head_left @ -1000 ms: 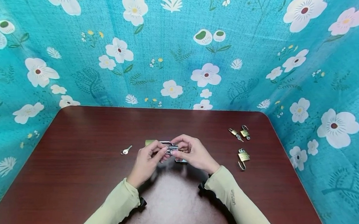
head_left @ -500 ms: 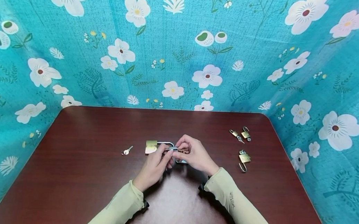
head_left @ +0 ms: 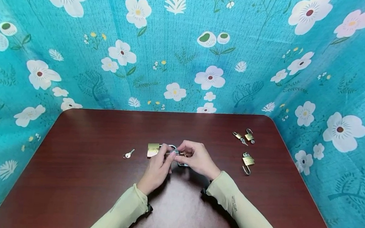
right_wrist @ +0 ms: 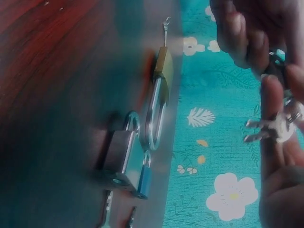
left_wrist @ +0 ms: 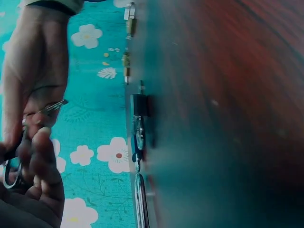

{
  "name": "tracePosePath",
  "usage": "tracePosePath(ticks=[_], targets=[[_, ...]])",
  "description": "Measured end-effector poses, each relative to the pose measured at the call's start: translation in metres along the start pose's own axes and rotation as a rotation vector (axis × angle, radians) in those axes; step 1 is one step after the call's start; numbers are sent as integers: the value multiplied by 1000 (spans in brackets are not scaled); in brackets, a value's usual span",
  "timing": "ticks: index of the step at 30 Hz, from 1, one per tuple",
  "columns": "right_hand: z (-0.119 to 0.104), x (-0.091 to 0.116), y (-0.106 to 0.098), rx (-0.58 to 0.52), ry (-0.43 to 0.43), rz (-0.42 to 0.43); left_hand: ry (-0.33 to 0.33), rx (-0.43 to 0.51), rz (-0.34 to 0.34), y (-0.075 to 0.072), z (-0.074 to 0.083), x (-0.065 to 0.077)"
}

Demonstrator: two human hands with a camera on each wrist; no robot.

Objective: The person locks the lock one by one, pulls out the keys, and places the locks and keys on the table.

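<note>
Above the middle of the table, my left hand (head_left: pixel 156 167) holds a small dark, silvery padlock (head_left: pixel 176 152) by its fingers. Its curved shackle (left_wrist: pixel 12 176) shows at the left edge of the left wrist view. My right hand (head_left: pixel 199 159) meets it from the right, pinching a pair of silver keys (right_wrist: pixel 280 128) at the padlock. Fingers hide whether a key sits in the keyhole. Just behind the left hand lies a large brass padlock (head_left: pixel 153 150) with a long shackle. A silver padlock (right_wrist: pixel 118 154) and a blue one (right_wrist: pixel 144 178) lie on the table below the hands.
A loose key on a ring (head_left: pixel 128 154) lies left of the brass padlock. At the right of the brown table (head_left: pixel 70 176) are three small brass padlocks, one (head_left: pixel 247 161) nearer and two (head_left: pixel 249 137) farther back, with keys beside them. A flowered cloth (head_left: pixel 180 57) hangs behind.
My left hand has shifted right and turned over the small padlock, uncovering the large brass padlock's body. The right hand stays nearly in place.
</note>
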State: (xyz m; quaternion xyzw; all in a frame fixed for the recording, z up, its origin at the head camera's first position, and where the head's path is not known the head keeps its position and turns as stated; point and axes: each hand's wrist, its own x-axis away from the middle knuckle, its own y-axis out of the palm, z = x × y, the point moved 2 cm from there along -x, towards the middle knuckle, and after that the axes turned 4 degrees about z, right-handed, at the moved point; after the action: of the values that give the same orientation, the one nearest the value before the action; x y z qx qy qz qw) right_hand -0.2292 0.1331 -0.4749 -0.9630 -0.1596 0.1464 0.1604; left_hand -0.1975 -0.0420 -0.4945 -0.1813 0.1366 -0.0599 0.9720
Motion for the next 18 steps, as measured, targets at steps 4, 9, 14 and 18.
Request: tracePosePath(ticks=[4,9,14,18], targets=[[3,3,-2,1,-22,-30,62,-88,22,0,1,4],[7,5,-2,-100,5,-138,84,-50,19,-5,2,3],[9,6,1,-168,126,-237,107,-87,26,-10,3,1],[8,7,2,-202,205,-268,128,-131,20,-11,2,1]])
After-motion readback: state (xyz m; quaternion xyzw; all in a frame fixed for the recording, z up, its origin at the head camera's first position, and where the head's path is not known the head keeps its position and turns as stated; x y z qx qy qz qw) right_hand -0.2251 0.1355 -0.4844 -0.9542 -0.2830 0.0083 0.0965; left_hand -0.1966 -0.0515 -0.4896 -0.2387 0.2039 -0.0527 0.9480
